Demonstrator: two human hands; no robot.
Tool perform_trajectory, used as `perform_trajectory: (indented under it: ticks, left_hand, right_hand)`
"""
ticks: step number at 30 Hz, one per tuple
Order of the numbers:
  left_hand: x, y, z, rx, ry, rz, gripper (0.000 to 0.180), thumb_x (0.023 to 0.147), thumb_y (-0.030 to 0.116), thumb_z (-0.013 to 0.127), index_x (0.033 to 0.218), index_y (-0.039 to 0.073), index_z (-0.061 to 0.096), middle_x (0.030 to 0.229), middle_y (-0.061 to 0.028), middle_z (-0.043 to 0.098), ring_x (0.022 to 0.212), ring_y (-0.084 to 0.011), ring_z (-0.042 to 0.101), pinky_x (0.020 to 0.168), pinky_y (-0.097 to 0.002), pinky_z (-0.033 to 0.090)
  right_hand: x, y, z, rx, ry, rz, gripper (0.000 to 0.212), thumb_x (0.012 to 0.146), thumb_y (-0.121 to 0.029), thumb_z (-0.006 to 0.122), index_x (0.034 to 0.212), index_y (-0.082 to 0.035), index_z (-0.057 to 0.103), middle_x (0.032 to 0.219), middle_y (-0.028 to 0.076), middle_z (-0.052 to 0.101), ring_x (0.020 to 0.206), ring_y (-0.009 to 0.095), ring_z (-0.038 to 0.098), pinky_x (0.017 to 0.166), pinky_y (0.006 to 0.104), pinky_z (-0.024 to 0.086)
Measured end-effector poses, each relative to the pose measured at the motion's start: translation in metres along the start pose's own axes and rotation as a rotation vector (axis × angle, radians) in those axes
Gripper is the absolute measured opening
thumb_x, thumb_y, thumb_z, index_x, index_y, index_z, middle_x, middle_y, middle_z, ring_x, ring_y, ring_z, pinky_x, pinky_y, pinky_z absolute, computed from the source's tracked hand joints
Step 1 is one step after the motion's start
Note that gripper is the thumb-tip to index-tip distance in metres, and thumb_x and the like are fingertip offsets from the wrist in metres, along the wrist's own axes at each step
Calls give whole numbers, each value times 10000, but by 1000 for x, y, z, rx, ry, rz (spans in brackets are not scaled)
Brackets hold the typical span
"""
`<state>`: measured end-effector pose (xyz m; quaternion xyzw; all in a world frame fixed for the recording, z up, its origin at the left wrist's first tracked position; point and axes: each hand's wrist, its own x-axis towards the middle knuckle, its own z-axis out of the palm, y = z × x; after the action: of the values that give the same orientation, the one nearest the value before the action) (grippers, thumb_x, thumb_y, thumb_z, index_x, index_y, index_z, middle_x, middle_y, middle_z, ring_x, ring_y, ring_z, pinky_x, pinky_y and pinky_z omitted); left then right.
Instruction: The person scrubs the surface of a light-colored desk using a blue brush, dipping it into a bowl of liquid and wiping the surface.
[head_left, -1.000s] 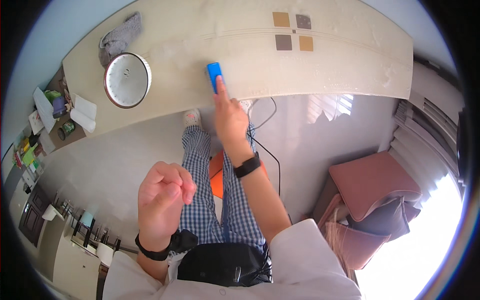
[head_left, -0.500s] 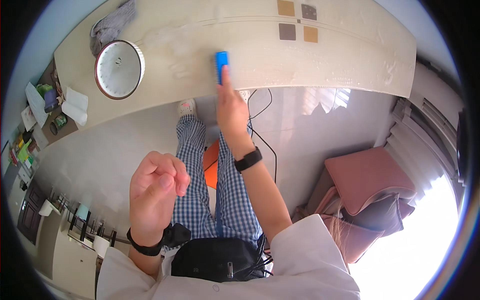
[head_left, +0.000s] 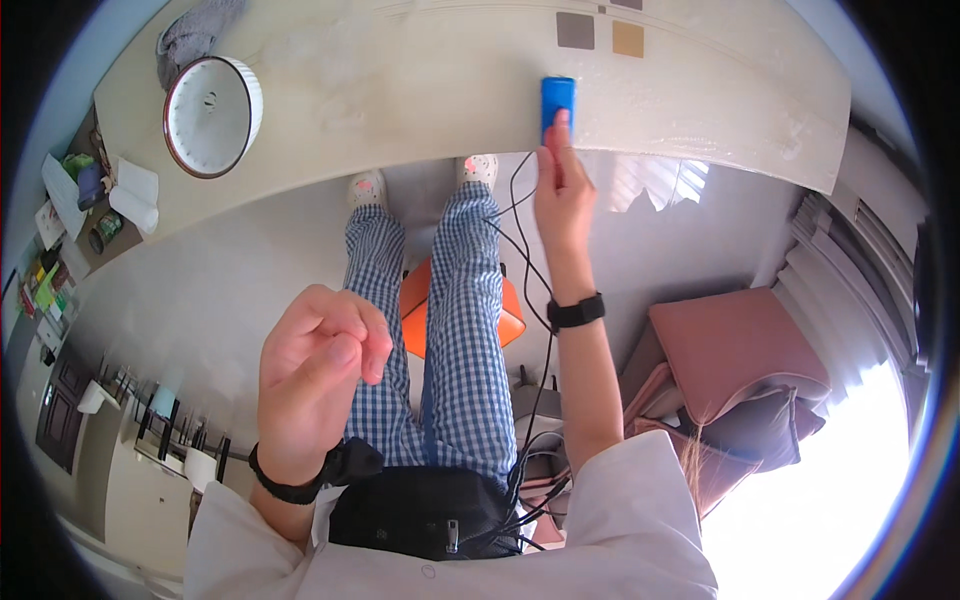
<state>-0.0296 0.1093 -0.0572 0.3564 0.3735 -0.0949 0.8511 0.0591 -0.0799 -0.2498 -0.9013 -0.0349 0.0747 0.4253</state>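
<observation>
1. We saw the pale table (head_left: 420,110) stretching across the far side, its top marked with damp-looking streaks and brown and grey squares.
2. We found a pink padded seat (head_left: 735,345) on the near side of the table, toward its right end, with a grey cushion (head_left: 745,425) beside it.
3. We noted an orange object (head_left: 510,318) below the table's near edge, partly hidden by the person's checked trouser legs (head_left: 460,330).
4. We saw a white bowl (head_left: 208,115) with a dark rim upright on the table's left part.
5. We saw a grey cloth (head_left: 195,40) lying rumpled on the table, just beyond the bowl.
6. We saw the left hand (head_left: 315,370) raised well short of the table, fingers curled in against the thumb, well apart from the other hand.
7. We saw the right hand (head_left: 565,200) at the table's near edge, its fingers clamped on a blue brush.
8. We had the blue brush (head_left: 557,95) on the table, just inside that edge; its underside was hard to make out.
</observation>
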Motion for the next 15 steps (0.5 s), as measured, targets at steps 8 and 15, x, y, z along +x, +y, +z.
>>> perform_trajectory:
  ticks: [8,15]
  left_hand:
    - [-1,-5,-3,11,5,-14,93,747,91,462,804,23,434,747,-109,495,603,-123,422,559,-222,350]
    - [0,-5,-3,63,17,-5,107,748,116,471,796,37,416,733,-80,462,585,-115,400,547,-229,325]
  right_hand:
    - [-19,-6,29,40,-140,3,413,759,-49,495,1153,-148,421,720,156,553,506,164,484,524,242,413]
    - [-28,-14,38,48,-117,269,438,781,-80,484,1196,-161,368,709,67,577,523,37,381,476,172,361]
